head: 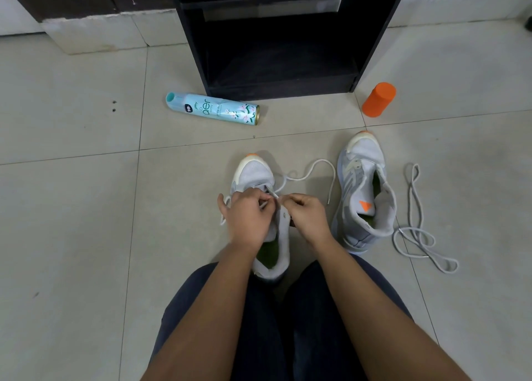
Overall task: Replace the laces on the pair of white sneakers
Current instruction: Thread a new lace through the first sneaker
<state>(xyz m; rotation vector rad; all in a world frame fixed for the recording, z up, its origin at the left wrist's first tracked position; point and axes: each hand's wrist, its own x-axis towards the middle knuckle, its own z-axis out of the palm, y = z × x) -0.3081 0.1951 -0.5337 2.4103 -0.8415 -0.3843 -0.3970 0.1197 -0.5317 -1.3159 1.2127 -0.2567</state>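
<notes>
While both the left hand (248, 218) and right hand (306, 216) pinch the limp, light lace (311, 170) over the near sneaker (253, 170), its stiff tip looks the best hold.

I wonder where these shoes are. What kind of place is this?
Probably a room at home, on the floor: pale floor tiles, a black shelf unit, and an air-freshener can lying nearby.

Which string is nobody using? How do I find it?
Start at the black cabinet and come down to the sneaker on the right, the one no hand touches. The loose lace lies in loops on the floor just right of it. Unlike the other lace, it runs through no shoe.
</notes>
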